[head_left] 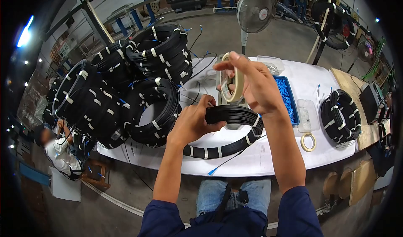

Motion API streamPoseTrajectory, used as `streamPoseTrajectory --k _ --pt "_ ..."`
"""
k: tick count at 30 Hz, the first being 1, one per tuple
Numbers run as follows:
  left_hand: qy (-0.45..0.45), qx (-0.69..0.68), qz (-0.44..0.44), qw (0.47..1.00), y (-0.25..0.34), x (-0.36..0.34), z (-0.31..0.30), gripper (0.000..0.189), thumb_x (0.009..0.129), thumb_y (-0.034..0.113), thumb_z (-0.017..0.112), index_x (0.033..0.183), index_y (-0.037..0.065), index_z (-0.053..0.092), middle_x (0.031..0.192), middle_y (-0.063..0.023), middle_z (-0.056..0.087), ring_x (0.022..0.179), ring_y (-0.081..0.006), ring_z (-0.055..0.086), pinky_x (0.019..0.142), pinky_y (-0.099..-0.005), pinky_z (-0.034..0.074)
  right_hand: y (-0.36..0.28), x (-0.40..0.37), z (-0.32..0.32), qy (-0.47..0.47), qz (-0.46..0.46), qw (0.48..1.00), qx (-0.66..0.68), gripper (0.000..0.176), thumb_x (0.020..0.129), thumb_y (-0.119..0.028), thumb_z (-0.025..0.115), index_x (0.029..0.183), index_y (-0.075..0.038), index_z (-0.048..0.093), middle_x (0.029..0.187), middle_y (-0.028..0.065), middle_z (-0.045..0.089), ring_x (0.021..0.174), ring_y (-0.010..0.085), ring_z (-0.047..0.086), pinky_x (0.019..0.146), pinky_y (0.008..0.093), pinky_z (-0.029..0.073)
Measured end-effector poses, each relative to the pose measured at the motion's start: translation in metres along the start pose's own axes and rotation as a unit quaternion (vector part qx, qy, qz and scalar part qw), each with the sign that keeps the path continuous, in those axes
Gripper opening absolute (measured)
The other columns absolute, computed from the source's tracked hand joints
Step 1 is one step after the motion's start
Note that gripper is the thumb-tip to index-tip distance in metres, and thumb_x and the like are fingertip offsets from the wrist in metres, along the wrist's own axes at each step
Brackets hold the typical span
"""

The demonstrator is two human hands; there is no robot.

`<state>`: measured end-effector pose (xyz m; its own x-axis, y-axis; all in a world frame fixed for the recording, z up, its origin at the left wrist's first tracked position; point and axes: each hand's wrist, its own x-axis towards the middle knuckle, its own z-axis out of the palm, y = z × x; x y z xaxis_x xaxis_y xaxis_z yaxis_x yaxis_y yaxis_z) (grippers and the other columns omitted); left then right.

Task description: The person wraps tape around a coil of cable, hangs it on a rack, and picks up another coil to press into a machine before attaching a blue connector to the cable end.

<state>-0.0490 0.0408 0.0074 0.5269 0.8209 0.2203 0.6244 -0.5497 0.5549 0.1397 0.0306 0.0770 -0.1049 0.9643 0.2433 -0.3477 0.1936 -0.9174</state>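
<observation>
My left hand is closed around the near-left side of a coil of black cable, its fingers over the top and thumb beneath. White tape bands wrap the coil at intervals, and a cable end with a blue connector hangs from it toward the table's front edge. Above the coil, my right hand grips a roll of cream masking tape, held upright with fingers through and around the ring. A second masking tape roll lies flat on the table to the right.
Stacked black cable coils fill the table's left side; another coil sits at the right. A blue tray of blue connectors and clear plastic boxes stand right of centre. A fan rises behind the white table. A person works at far left.
</observation>
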Motion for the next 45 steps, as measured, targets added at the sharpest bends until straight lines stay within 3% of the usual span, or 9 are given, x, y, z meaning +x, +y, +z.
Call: streamPoseTrajectory --k 2,9,14,26,28,35,37,44,45 --pt "0.019 0.004 0.025 1.000 -0.005 0.002 0.004 0.063 0.069 0.037 0.084 0.107 0.006 0.044 0.086 -0.0149 0.067 0.079 -0.0373 0.068 0.068 -0.0408 0.053 0.001 -0.002 0.004 -0.030 -0.064 0.995 -0.064 0.044 0.097 -0.037 0.056 0.103 0.005 0.069 0.085 0.0078 0.059 0.078 0.0153 0.059 0.067 0.0287 0.052" --pt "0.017 0.000 0.045 0.999 0.002 0.003 0.004 0.061 0.073 0.042 0.079 0.108 0.007 0.045 0.079 -0.0179 0.069 0.074 -0.0388 0.068 0.067 -0.0453 0.054 -0.010 0.027 -0.004 -0.010 -0.010 0.979 -0.205 0.054 0.094 -0.050 0.054 0.104 0.000 0.072 0.089 0.0083 0.057 0.087 0.0163 0.056 0.074 0.0300 0.047" --pt "0.023 0.027 0.045 0.998 0.005 0.003 0.006 0.061 0.072 0.044 0.079 0.107 0.007 0.046 0.078 -0.0177 0.069 0.074 -0.0399 0.067 0.067 -0.0462 0.053 -0.033 0.038 0.004 -0.018 0.087 0.968 -0.234 0.057 0.088 -0.056 0.057 0.103 -0.003 0.073 0.075 0.0072 0.058 0.072 0.0190 0.055 0.065 0.0319 0.046" --pt "0.044 0.024 0.084 0.995 -0.010 0.018 0.007 0.059 0.075 0.044 0.078 0.108 0.007 0.045 0.075 -0.0173 0.066 0.074 -0.0413 0.065 0.065 -0.0461 0.050 -0.020 -0.026 0.011 -0.047 -0.059 0.979 -0.190 0.047 0.097 -0.038 0.053 0.101 0.005 0.071 0.090 0.0078 0.062 0.078 0.0118 0.051 0.064 0.0257 0.040" --pt "0.025 0.016 0.058 0.998 -0.010 0.018 0.006 0.059 0.075 0.043 0.078 0.110 0.008 0.046 0.077 -0.0184 0.066 0.076 -0.0420 0.064 0.066 -0.0461 0.049 -0.007 -0.044 0.008 -0.037 -0.141 0.961 -0.234 0.040 0.095 -0.039 0.057 0.100 -0.002 0.074 0.077 0.0029 0.045 0.074 0.0138 0.045 0.067 0.0279 0.037" --pt "0.015 -0.003 0.036 0.999 -0.014 0.025 0.005 0.052 0.076 0.035 0.077 0.108 0.009 0.047 0.075 -0.0168 0.066 0.072 -0.0402 0.063 0.067 -0.0477 0.047 0.048 -0.094 -0.003 -0.068 -0.251 0.919 -0.296 0.033 0.080 -0.022 0.068 0.110 -0.008 0.074 0.081 0.0035 0.039 0.074 0.0175 0.045 0.061 0.0301 0.040" --pt "-0.009 -0.004 0.014 1.000 -0.008 0.026 0.001 0.055 0.074 0.038 0.080 0.105 0.006 0.048 0.078 -0.0170 0.066 0.075 -0.0390 0.065 0.065 -0.0404 0.049 0.069 -0.101 -0.007 -0.044 -0.266 0.922 -0.278 0.035 0.079 -0.024 0.069 0.110 -0.009 0.074 0.081 0.0034 0.038 0.074 0.0175 0.044 0.061 0.0294 0.040" --pt "-0.027 -0.011 0.040 0.999 -0.011 0.033 0.003 0.052 0.076 0.035 0.079 0.105 0.005 0.048 0.080 -0.0165 0.067 0.071 -0.0378 0.064 0.063 -0.0395 0.047 0.110 -0.102 -0.018 -0.010 -0.321 0.901 -0.290 0.040 0.074 -0.027 0.070 0.110 -0.010 0.074 0.080 0.0030 0.039 0.072 0.0174 0.042 0.060 0.0279 0.039" --pt "-0.028 -0.010 0.043 0.999 -0.010 0.033 0.002 0.052 0.076 0.035 0.079 0.105 0.005 0.048 0.080 -0.0165 0.067 0.071 -0.0378 0.064 0.063 -0.0395 0.047 0.106 -0.105 -0.016 -0.017 -0.275 0.912 -0.302 0.048 0.086 -0.043 0.060 0.105 -0.001 0.074 0.082 0.0063 0.038 0.070 0.0202 0.039 0.080 0.0369 0.045"
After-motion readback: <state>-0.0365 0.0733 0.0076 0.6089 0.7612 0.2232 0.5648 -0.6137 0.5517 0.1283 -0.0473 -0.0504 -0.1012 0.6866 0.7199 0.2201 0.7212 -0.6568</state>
